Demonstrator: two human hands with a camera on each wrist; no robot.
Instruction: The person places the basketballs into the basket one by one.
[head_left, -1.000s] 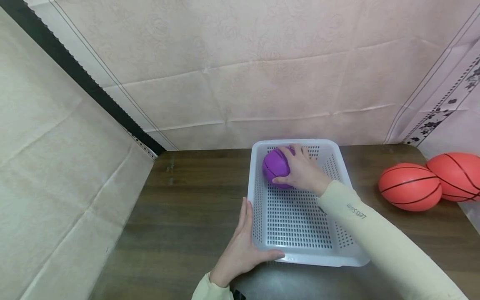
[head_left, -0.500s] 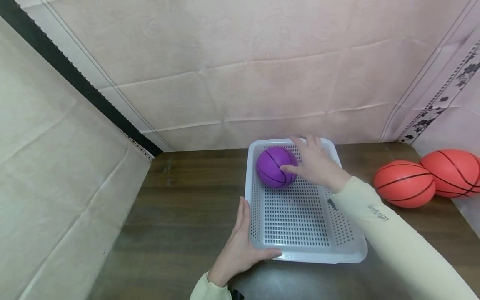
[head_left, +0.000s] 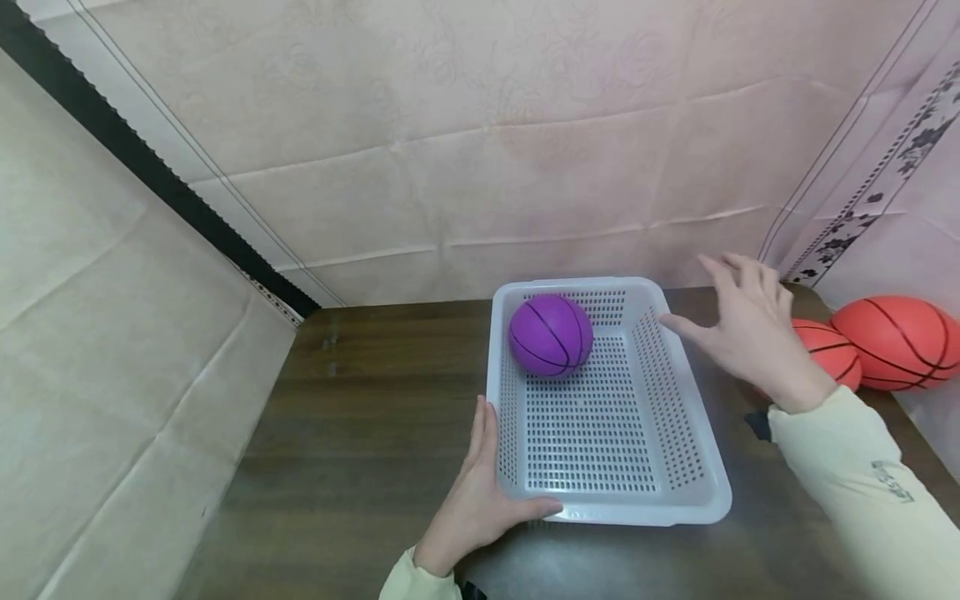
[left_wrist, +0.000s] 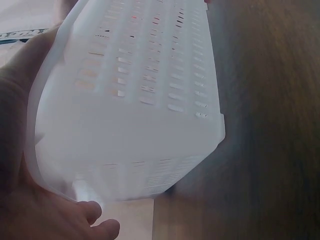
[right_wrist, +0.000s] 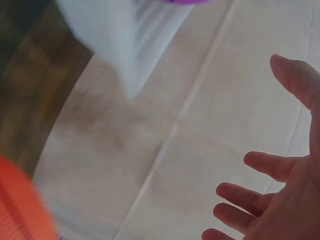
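A purple ball with black basketball lines (head_left: 551, 336) lies in the far left corner of a white perforated plastic basket (head_left: 645, 514). At the basket's near left corner, my left hand (head_left: 480, 502) touches it, fingers straight along the outer side and thumb on the front rim. The left wrist view shows the basket wall (left_wrist: 125, 125) close up beside that hand. My right hand (head_left: 757, 329) is in the air right of the basket, fingers spread and holding nothing. It partly hides the nearer of two red balls (head_left: 834, 354); the other red ball (head_left: 900, 342) sits farther right.
Everything stands on a dark wooden table (head_left: 375, 433). Pale cloth walls (head_left: 487, 183) rise behind the table and at both sides. The right-hand red ball is close to the cloth on the right.
My right hand has let go of the purple ball and moved right, out of the basket towards the red balls. The purple ball stays in the basket; my left hand stays at the corner.
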